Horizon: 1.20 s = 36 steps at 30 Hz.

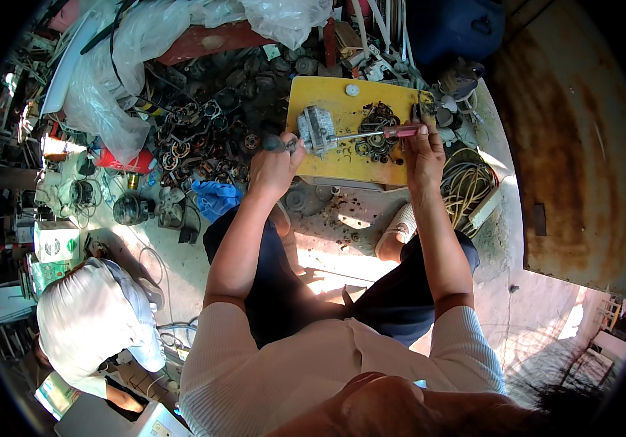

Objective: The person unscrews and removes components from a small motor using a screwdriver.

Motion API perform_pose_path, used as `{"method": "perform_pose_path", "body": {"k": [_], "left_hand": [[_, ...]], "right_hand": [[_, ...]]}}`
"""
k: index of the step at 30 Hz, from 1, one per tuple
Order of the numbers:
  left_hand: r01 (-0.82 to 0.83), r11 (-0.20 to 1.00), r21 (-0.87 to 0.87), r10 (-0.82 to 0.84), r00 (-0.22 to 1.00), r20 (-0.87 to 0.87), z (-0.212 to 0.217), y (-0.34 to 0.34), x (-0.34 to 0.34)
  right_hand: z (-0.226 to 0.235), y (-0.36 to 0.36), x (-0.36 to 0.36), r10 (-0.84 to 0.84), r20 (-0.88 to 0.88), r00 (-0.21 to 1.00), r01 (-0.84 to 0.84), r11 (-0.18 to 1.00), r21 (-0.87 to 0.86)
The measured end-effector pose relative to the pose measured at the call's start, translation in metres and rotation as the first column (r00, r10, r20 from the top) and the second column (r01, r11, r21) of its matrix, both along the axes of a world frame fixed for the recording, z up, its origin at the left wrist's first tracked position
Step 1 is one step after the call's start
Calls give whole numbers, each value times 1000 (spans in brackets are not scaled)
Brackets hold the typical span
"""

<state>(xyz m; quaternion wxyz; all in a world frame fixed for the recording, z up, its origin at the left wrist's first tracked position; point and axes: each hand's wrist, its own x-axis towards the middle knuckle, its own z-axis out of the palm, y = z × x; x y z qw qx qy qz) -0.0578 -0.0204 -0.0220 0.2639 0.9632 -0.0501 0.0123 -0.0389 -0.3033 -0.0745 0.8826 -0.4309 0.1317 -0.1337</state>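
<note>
My right hand [424,156] is closed around the red handle of a screwdriver [400,131]. Its long metal shaft points left, and the tip meets a silver, ribbed metal housing [317,131], apparently part of a small motor. That housing rests on the left half of a yellow board [342,95]. Beside the housing my left hand [273,169] is closed, fingers curled round a dark, rounded piece [274,144] whose kind I cannot make out. A heap of small dark metal parts [378,127] lies on the board below the screwdriver shaft, with a white round disc [352,90] near the far edge.
Copper-wound motor parts [189,138] pile up left of the board. Coiled cable [466,186] lies to its right, near a rusty metal panel [583,160]. A blue cloth [215,197] is by my left knee. Another person [94,317] bends over at the lower left.
</note>
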Motion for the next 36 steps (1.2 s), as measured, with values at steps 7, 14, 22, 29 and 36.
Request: {"method": "perform_pose_path", "body": {"k": [7, 14, 22, 29, 36], "left_hand": [[27, 999, -38, -24, 997, 74, -8, 1, 2], [33, 998, -48, -29, 996, 81, -10, 2, 2], [26, 999, -21, -23, 992, 126, -11, 3, 1], [19, 1000, -18, -16, 993, 118, -11, 1, 2], [18, 999, -51, -16, 999, 40, -7, 1, 2]], "right_hand": [[-9, 7, -1, -16, 68, 998, 14, 1000, 26], [-2, 1, 0, -12, -203, 979, 4, 999, -39], [2, 5, 1, -47, 83, 995, 48, 999, -10], [10, 7, -4, -15, -159, 987, 6, 999, -54], [6, -1, -3, -12, -159, 987, -2, 997, -83]]}}
